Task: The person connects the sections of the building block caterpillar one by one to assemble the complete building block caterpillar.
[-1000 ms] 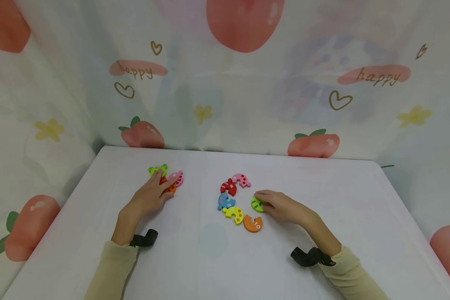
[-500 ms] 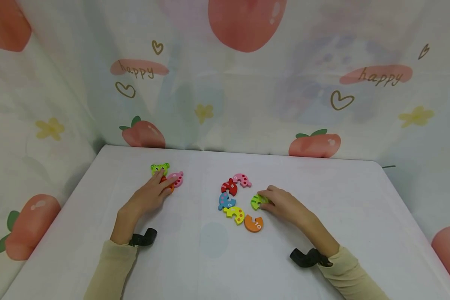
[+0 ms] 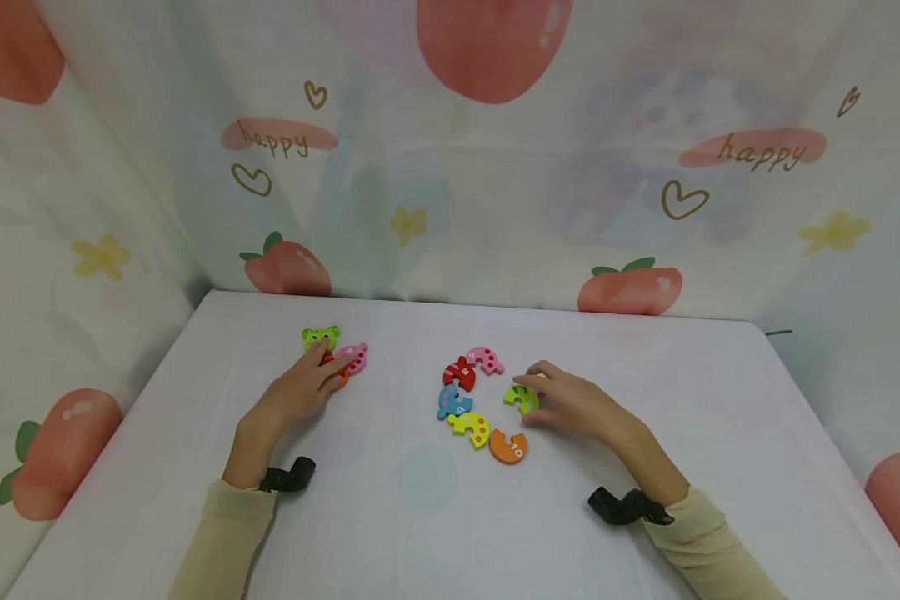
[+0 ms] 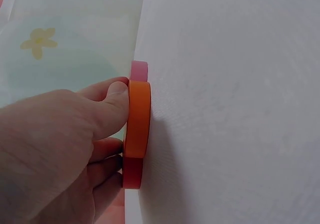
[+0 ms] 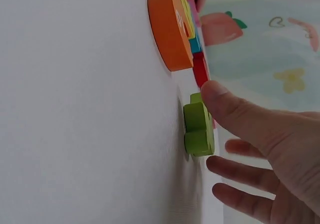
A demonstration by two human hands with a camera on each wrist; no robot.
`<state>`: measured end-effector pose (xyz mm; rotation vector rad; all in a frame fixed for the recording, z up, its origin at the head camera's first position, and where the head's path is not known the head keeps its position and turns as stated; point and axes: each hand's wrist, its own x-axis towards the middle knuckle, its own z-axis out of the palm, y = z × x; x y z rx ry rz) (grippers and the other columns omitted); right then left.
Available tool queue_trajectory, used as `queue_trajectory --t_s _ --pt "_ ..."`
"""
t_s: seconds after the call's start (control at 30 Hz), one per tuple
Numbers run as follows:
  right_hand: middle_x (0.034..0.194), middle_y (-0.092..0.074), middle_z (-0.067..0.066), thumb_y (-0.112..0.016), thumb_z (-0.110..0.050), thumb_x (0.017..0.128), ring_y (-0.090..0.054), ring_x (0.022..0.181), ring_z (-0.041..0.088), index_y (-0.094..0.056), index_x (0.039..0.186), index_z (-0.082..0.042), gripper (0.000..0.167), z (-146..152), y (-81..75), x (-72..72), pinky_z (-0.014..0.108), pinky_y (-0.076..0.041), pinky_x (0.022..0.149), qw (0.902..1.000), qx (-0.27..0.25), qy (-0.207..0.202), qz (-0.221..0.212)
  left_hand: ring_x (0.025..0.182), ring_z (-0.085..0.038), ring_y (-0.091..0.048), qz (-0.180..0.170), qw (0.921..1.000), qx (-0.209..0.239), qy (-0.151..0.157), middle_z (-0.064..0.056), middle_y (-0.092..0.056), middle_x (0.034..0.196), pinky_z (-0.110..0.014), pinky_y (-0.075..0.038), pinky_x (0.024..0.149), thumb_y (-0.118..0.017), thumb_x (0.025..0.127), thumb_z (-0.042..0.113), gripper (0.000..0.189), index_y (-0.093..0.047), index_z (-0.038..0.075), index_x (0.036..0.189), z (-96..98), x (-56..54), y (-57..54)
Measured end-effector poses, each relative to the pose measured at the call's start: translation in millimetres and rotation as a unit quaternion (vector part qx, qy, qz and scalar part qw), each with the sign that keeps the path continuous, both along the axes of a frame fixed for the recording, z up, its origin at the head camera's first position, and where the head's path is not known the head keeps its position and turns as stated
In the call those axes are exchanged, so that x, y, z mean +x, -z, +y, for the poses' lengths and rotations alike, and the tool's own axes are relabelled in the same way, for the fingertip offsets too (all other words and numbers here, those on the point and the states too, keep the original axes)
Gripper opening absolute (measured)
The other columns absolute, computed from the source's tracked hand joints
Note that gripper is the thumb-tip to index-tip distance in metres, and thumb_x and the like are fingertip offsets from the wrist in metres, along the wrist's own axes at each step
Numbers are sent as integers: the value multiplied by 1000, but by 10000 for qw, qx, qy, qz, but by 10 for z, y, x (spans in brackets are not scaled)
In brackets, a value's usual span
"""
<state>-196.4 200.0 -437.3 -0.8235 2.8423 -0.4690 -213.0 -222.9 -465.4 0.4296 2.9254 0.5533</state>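
My left hand [image 3: 292,396] rests with its fingers stretched over a small cluster of flat toy pieces. Under or beside its fingertips are a green animal-face piece [image 3: 321,337], a pink piece [image 3: 357,358], an orange piece [image 4: 139,119] and a red piece [image 4: 132,173], partly covered. My right hand [image 3: 577,404] has its fingers and thumb spread on either side of a green striped arch-shaped piece [image 3: 521,398]. In the right wrist view this green piece [image 5: 196,126] lies on the table, with gaps between it and the fingers; the thumb overlaps its edge in view.
A curved row lies mid-table: a pink piece [image 3: 485,360], a red piece [image 3: 460,373], a blue piece [image 3: 453,402], a yellow piece [image 3: 471,429] and an orange piece [image 3: 507,447] with a number on it. A printed cloth [image 3: 465,183] hangs behind the white table [image 3: 435,550].
My right hand has loosened from the green striped piece and spread its fingers. That piece has turned and shifted slightly up and to the right. My left hand has stayed nearly still.
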Motion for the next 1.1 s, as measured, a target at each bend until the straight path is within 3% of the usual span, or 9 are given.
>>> queue_trajectory --t_s 0.07,0.17,0.3,0.4,0.5,0.6,0.8,1.1 --pt "135 -56 9 -77 -33 81 -59 117 26 -61 130 -13 55 12 -7 -15 43 -55 94 9997 -5 -216 61 148 -44 -18 21 10000 15 0 -23 -17 161 -61 -29 113 -49 101 25 48 -41 22 148 3 5 -1" --pt "142 -54 11 -75 -27 84 -52 130 32 -61 130 -11 51 16 -12 -43 49 -49 102 9988 -43 -468 -97 147 -44 -19 41 10000 49 -32 -23 -17 161 -62 -30 113 -50 101 24 48 -41 20 148 4 13 -13" --pt "135 -61 11 -74 -23 86 -54 127 32 -61 129 -7 48 -3 -20 -64 49 -48 103 9982 -52 -493 -324 148 -43 -19 18 9999 53 -97 -21 -18 161 -62 -30 113 -50 101 25 49 -40 19 149 -8 16 -22" --pt "128 -64 9 -75 -24 85 -58 121 28 -64 126 -8 45 -22 -27 -70 47 -50 100 9988 -150 -425 -204 148 -43 -20 42 9999 39 -115 -22 -18 161 -62 -30 113 -51 100 25 50 -40 19 149 -12 19 -16" --pt "122 -66 6 -77 -22 83 -62 112 24 -65 123 -8 44 -51 -32 -77 42 -55 93 9972 -647 -377 48 147 -43 -20 63 9999 31 -97 -22 -19 160 -61 -31 113 -51 100 24 50 -40 19 149 -7 18 -9" --pt "120 -66 6 -77 -17 82 -63 106 21 -64 123 -8 43 -146 -68 -92 37 -58 85 9892 -1382 -414 263 147 -43 -20 65 9999 -15 -84 -22 -18 160 -60 -30 114 -51 100 24 51 -40 19 149 3 13 0" --pt "127 -61 12 -73 -12 86 -63 102 23 -60 129 -6 46 -577 -138 -157 37 -59 83 9734 -2186 -612 307 147 -43 -20 61 9999 -89 -55 -23 -18 160 -60 -30 114 -52 100 25 50 -40 19 149 -13 -10 -1" --pt "138 -53 18 -65 -15 93 -59 119 28 -53 136 0 47 -1443 -5 -442 31 -57 89 9717 -2211 -819 -160 148 -41 -20 -82 9998 -42 -158 -21 -20 160 -61 -31 113 -52 100 30 50 -41 23 148 1 -12 -10"
